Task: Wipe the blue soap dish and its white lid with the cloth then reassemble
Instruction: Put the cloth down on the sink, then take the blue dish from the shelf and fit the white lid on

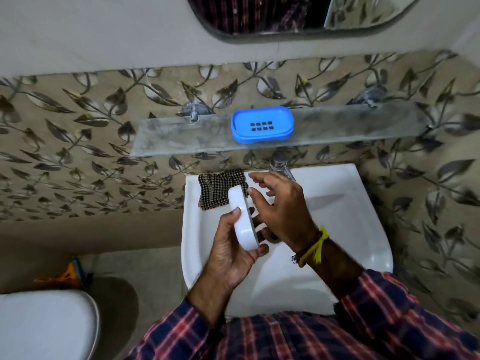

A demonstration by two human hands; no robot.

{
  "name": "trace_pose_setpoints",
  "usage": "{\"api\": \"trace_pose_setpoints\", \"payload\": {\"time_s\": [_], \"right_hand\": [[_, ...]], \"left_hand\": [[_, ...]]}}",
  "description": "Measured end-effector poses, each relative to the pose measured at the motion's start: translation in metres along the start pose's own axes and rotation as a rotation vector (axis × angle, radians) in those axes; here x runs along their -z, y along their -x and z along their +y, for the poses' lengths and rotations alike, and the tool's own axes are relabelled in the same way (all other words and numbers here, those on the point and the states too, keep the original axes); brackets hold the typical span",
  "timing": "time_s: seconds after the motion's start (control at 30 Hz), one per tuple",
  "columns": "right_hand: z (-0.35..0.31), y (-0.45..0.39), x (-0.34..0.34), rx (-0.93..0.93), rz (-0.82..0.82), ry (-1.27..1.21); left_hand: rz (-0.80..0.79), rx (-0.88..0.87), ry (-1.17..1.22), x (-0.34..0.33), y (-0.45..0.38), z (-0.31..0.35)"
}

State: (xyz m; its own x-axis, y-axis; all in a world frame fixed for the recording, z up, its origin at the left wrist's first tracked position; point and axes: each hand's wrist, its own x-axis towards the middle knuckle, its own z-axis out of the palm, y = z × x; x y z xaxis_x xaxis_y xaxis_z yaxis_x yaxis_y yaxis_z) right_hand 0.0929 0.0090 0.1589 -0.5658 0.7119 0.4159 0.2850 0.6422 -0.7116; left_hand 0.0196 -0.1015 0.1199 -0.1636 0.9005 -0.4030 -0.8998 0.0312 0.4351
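The blue soap dish (262, 125) with drain slots rests uncovered on the glass shelf (181, 137) against the wall. My left hand (228, 252) grips the white lid (242, 219) on edge, above the sink basin. My right hand (281, 210) hovers just right of the lid with fingers spread, its fingertips close to the lid's rim; it holds nothing. The black-and-white checked cloth (217, 187) lies on the sink's back left corner, behind the lid, partly hidden by it.
A white sink (337, 229) sits below the shelf, with a chrome tap (280, 166) at its back. A white toilet lid (44, 326) is at lower left. A mirror (285, 16) hangs above. Orange items (67, 275) lie on the floor.
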Motion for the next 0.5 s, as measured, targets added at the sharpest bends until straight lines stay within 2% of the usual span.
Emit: {"api": "trace_pose_setpoints", "payload": {"time_s": [0.1, 0.23, 0.37, 0.5], "right_hand": [[-0.006, -0.025, 0.014, 0.046, 0.028, 0.038], [-0.002, -0.078, 0.036, 0.127, 0.005, 0.155], [0.019, -0.122, 0.056, 0.111, -0.178, 0.301], [0.036, -0.153, 0.07, 0.097, -0.411, 0.229]], "left_hand": [[0.062, -0.099, -0.095, -0.016, 0.0, 0.015], [0.091, -0.268, -0.349, -0.04, 0.005, 0.049], [0.131, -0.411, -0.485, -0.058, 0.008, 0.076], [0.173, -0.542, -0.531, -0.062, 0.009, 0.094]]}}
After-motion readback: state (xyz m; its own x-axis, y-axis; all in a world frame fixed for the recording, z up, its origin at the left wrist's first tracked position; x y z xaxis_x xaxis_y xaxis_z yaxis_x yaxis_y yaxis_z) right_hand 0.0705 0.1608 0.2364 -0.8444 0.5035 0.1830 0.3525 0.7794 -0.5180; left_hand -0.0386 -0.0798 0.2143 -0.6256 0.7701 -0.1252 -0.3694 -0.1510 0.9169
